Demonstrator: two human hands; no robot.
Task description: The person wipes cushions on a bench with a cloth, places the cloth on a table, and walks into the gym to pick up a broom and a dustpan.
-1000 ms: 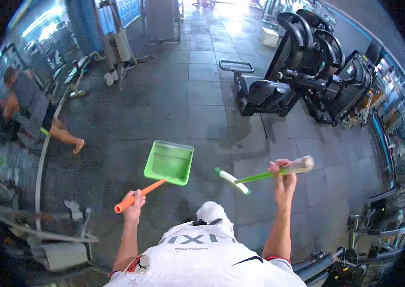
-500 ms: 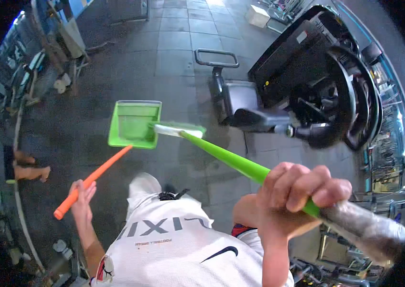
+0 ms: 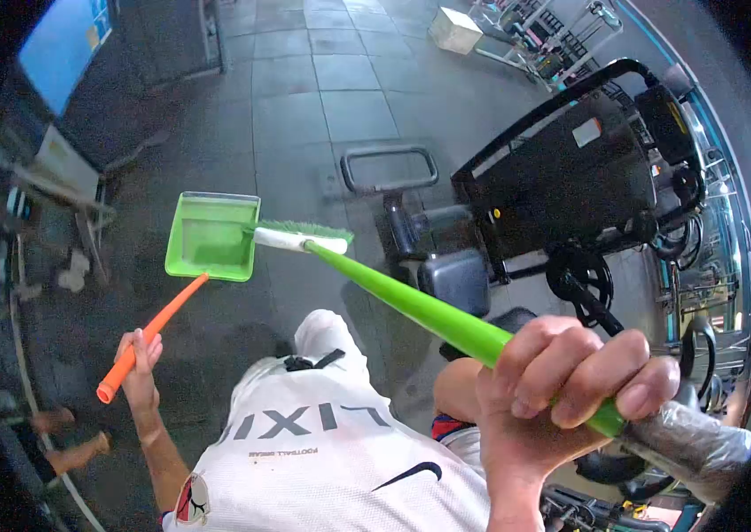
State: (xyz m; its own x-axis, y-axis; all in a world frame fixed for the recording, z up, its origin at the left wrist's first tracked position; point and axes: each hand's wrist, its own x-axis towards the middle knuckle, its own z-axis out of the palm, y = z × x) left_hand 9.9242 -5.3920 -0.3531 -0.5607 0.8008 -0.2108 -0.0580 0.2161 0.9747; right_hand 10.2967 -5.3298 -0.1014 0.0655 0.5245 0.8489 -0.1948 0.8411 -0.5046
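My left hand (image 3: 140,365) is closed around the orange handle of a green dustpan (image 3: 212,238). The pan lies ahead of me at the left, its mouth facing away. My right hand (image 3: 575,381), large in the foreground, grips the green pole of a broom (image 3: 411,306); clear plastic wraps the pole's upper end. The broom's white head with green bristles is just right of the dustpan, one end meeting or overlapping the pan's right edge. Whether they touch I cannot tell. Any dirt on the floor is too small to make out.
A black exercise machine (image 3: 562,168) with a padded seat (image 3: 455,279) and a looped handle (image 3: 391,168) stands on the right. A white box (image 3: 455,30) is farther back. Dark floor tiles (image 3: 291,115) run ahead. At the lower left another person's limbs (image 3: 74,448) show.
The view has moved forward and turned, so the machine now appears lower and its seat nearer. Dustpan and broom have shifted left in view together, both still held. My legs have stepped.
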